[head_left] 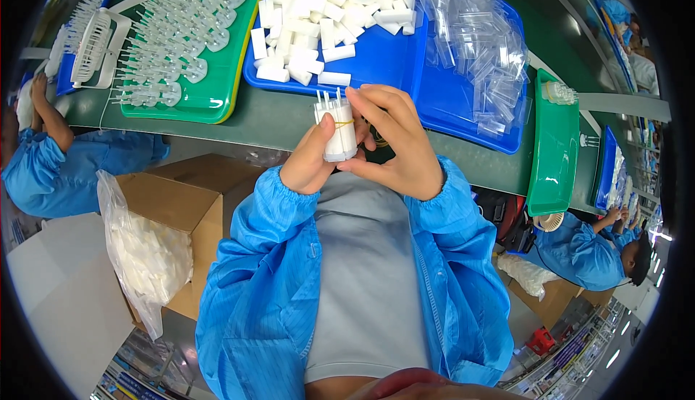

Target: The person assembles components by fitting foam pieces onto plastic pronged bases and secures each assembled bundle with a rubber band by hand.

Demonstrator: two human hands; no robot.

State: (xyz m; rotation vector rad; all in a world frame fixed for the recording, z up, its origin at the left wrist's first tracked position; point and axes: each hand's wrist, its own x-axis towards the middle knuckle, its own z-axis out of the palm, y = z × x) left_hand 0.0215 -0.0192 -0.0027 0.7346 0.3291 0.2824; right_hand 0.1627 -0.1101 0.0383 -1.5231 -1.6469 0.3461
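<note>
Far left of the frame: a co-worker's blue sleeve (36, 168) at the green worktable (268, 114). Upper left: a small white desk fan (94, 45), then a green plastic tray (217, 92) laden with rows of clear plastic pronged parts (181, 31), laid flat and within reach. Lower left: an open brown cardboard carton (184, 204) lined with a clear bag of white pieces (148, 255), set low beside the seat, seemingly as stock. Centre: the left hand (311, 157) grasps a bundle of white plastic sleeves (339, 128) with thin prongs at the top, upright, thumb along its front; a yellow rubber band (342, 121) circles the bundle to keep the pieces together. The right hand (394, 143) meets it from the other side, fingers closed about the bundle's upper edge and the band, steadying it just above the table edge. Upper centre: a blue plastic tray (384, 60) heaped with loose white plastic sleeves (326, 2). Upper right: a pile of clear plastic bags (478, 45) on the same tray. Right: an empty narrow green tray (554, 146); lower right, another worker in blue (586, 248).
</note>
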